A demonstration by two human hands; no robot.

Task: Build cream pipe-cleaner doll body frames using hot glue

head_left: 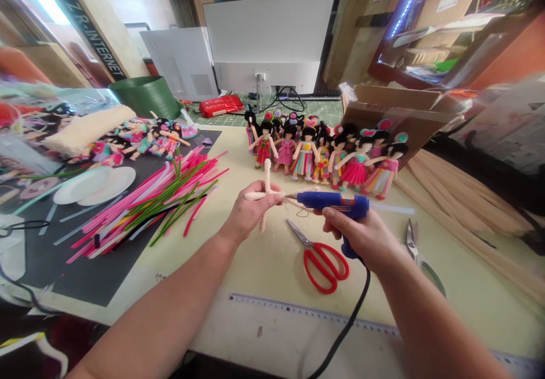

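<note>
Head view showed the left hand [251, 211] closed around a cream pipe-cleaner figure [267, 189] at frame centre; the right hand [361, 237] gripped a blue glue gun [336, 202], nozzle touching it; a small, steady squeeze seemed best

Table [272, 277] with scissors [320, 257], ruler [298, 310]

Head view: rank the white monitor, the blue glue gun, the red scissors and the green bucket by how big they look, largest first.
1. White monitor, though it stands farthest back.
2. Green bucket.
3. Blue glue gun, in the right hand.
4. Red scissors.
The gun and scissors look much alike, and lie nearer the camera, so their order is unsure.
</note>
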